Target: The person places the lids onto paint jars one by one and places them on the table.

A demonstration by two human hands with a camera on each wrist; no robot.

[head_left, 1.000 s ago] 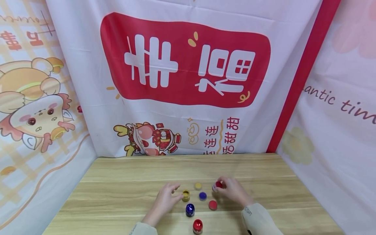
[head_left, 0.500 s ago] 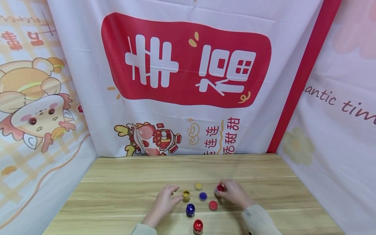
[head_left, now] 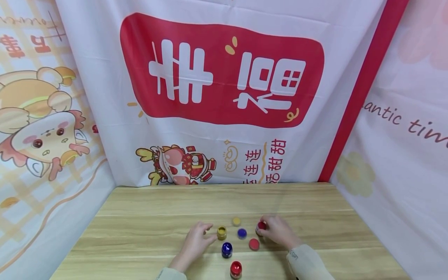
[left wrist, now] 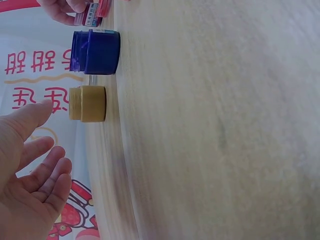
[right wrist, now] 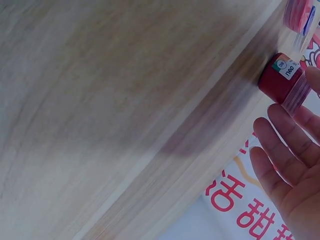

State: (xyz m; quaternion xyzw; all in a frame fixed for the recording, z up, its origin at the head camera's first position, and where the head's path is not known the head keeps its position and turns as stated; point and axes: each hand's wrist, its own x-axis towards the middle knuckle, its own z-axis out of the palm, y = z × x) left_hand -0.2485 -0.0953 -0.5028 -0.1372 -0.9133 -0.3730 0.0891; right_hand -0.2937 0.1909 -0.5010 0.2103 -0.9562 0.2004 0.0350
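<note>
My right hand (head_left: 280, 231) pinches a small dark red paint jar (head_left: 260, 228) between thumb and forefinger, at its ribbed lid (right wrist: 298, 94) in the right wrist view. That jar (right wrist: 276, 84) appears to stand on the table, its other fingers spread below. Left of the lids, my left hand (head_left: 195, 242) holds nothing; its thumb and fingers are apart beside an uncapped yellow paint jar (head_left: 221, 233). Uncapped blue (head_left: 226, 251) and red (head_left: 236, 270) paint jars stand nearer me. Yellow (head_left: 236, 221), blue (head_left: 242, 233) and red lids (head_left: 254, 244) lie between the hands.
The wood-grain table (head_left: 147, 217) reaches back to a white printed cloth (head_left: 105, 116). More printed cloth hangs at the left (head_left: 80, 202) and right (head_left: 385, 186) sides.
My right hand has brought the dark red jar slightly toward me and rightward, and it now looks more upright. Since half a second ago hardly anything has moved. The left hand stays nearly still.
</note>
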